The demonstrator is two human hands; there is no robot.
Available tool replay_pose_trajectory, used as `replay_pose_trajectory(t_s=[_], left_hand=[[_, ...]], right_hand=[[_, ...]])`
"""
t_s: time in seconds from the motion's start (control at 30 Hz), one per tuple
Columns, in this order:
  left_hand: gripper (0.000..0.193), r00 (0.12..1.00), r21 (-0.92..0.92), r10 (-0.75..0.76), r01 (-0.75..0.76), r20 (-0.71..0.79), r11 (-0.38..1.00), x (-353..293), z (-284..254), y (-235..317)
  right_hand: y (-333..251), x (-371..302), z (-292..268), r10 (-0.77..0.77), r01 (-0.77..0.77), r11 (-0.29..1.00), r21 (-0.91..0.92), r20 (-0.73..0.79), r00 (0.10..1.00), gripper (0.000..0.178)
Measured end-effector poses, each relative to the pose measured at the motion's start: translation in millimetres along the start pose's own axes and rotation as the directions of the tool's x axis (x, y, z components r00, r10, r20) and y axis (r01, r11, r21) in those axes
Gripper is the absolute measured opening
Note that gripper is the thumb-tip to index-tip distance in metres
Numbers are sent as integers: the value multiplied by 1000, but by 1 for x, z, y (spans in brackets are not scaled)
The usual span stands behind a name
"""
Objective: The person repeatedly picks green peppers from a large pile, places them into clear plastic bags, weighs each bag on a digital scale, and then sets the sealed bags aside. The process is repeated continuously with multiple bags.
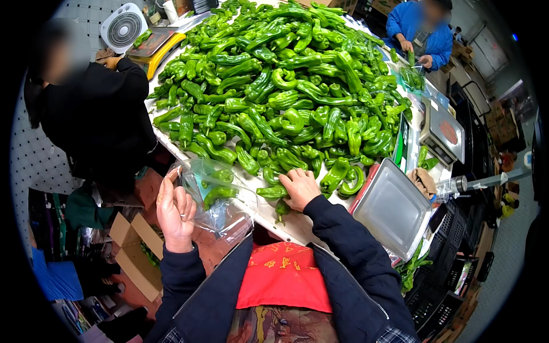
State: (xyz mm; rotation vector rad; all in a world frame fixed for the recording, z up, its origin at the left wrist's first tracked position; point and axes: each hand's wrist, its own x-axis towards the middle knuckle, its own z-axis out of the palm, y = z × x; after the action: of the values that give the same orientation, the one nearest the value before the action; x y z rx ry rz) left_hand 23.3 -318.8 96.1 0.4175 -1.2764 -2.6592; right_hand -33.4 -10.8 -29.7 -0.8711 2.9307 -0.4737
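A big heap of wrinkled green peppers (286, 86) covers the table (266, 216). My left hand (176, 211), with a ring on one finger, pinches the rim of a clear plastic bag (229, 212) at the table's near left edge. A few green peppers (220, 194) lie inside the bag. At the near edge of the heap, my right hand (300, 188) has its fingers curled over a green pepper (272, 192). Another pepper (282, 210) lies just under that hand, by the table's edge.
Right of my right arm stands a scale with a metal tray (394, 208); another scale (445, 132) is farther back. A yellow scale (157, 48) and a white fan (124, 30) are at the far left. One person in black (97, 108) and one in blue (423, 31) flank the table. An open carton (137, 254) sits below left.
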Motion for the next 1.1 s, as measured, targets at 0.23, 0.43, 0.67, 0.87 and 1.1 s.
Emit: replay_pose_trajectory(t_s=[0.23, 0.43, 0.67, 0.87, 1.1], left_hand=[[37, 994, 76, -109, 107, 13, 991, 1, 17, -12], [35, 971, 166, -214, 196, 103, 966, 6, 39, -30], [32, 915, 550, -265, 59, 303, 833, -1, 74, -59], [27, 875, 761, -274, -148, 398, 632, -37, 73, -119], [25, 918, 838, -157, -248, 363, 486, -49, 77, -127]], right_hand=[[18, -8, 12, 335, -271, 597, 755, 72, 939, 62], [-2, -50, -79, 132, -192, -134, 972, 210, 969, 76], [-24, -48, -73, 0, -5, 747, 665, 8, 1000, 68], [-30, -59, -51, -126, 128, 992, 26, -46, 991, 61], [-31, -63, -42, 21, -25, 998, -65, -51, 998, 63]])
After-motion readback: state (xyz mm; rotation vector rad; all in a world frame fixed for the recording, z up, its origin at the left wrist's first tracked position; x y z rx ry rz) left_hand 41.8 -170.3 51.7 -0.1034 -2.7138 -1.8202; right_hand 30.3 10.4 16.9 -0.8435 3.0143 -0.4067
